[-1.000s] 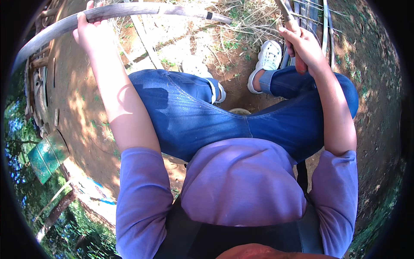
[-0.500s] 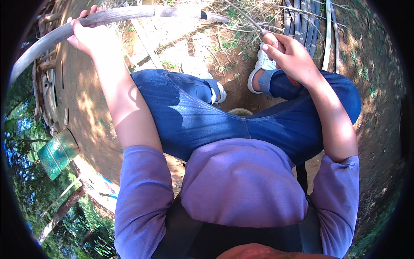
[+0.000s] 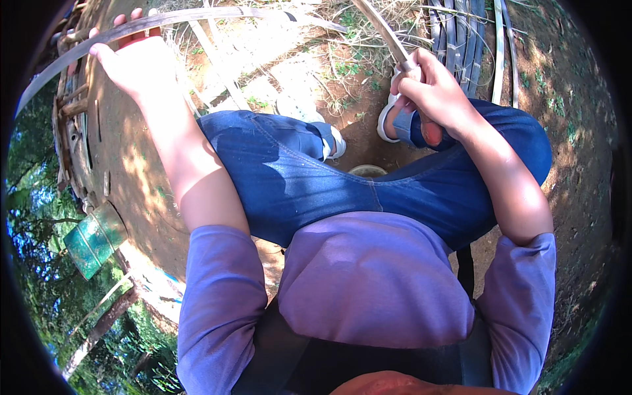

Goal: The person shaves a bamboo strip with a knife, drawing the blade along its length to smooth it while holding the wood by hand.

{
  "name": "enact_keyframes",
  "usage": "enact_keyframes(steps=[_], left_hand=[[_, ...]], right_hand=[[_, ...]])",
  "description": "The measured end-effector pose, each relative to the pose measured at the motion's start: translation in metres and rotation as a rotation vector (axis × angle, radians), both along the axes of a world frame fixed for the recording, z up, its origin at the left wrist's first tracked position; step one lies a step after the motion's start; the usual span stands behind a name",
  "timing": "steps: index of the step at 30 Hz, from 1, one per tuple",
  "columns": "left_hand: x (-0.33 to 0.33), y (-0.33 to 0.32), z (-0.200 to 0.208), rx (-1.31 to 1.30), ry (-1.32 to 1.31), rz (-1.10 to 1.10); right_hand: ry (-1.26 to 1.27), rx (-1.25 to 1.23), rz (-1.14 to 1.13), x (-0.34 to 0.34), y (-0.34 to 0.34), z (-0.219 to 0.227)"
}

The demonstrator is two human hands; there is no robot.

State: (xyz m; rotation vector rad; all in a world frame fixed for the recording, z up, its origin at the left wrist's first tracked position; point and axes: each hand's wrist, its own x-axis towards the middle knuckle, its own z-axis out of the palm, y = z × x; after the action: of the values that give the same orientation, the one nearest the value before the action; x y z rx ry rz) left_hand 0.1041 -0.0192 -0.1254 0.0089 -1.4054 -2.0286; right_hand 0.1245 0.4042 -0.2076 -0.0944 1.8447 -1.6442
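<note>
A long, pale grey split bamboo strip (image 3: 210, 14) curves across the top left of the view. My left hand (image 3: 135, 66) grips it with the thumb on the near side and the fingers behind; a dark node band shows toward its right end. My right hand (image 3: 431, 89) is closed round the handle of a knife (image 3: 383, 31). The blade rises up and to the left, past the upper edge of the view, so its tip is hidden. The rounded wooden butt of the handle pokes out below my fist. Blade and strip are apart.
Long grey-green bamboo strips (image 3: 464, 46) lie bundled at the upper right. Thin shavings (image 3: 355, 49) litter the ground ahead of my white shoes (image 3: 336, 141). A low round seat edge (image 3: 367, 170) shows between my legs. At left are stacked wood (image 3: 71, 102) and a green container (image 3: 95, 240).
The strip has turned in my left hand and looks narrower. My right hand has rolled and dropped slightly, so the blade's broad side and the handle's butt now show.
</note>
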Motion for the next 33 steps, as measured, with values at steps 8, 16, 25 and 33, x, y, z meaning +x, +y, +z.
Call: enact_keyframes(steps=[8,16,25,33], left_hand=[[-0.003,0.044,0.011,-0.176,0.006,0.127],[0.003,0.02,0.005,-0.095,0.012,-0.13],[0.005,0.045,0.005,-0.292,0.091,-0.177],[0.003,0.054,0.007,-0.355,0.097,-0.131]], right_hand=[[0.213,0.313,0.138,0.005,-0.027,-0.02],[0.502,0.348,0.209,0.012,-0.066,-0.028],[0.381,0.416,0.242,0.008,-0.063,-0.044],[0.315,0.517,0.174,-0.002,-0.081,-0.088]])
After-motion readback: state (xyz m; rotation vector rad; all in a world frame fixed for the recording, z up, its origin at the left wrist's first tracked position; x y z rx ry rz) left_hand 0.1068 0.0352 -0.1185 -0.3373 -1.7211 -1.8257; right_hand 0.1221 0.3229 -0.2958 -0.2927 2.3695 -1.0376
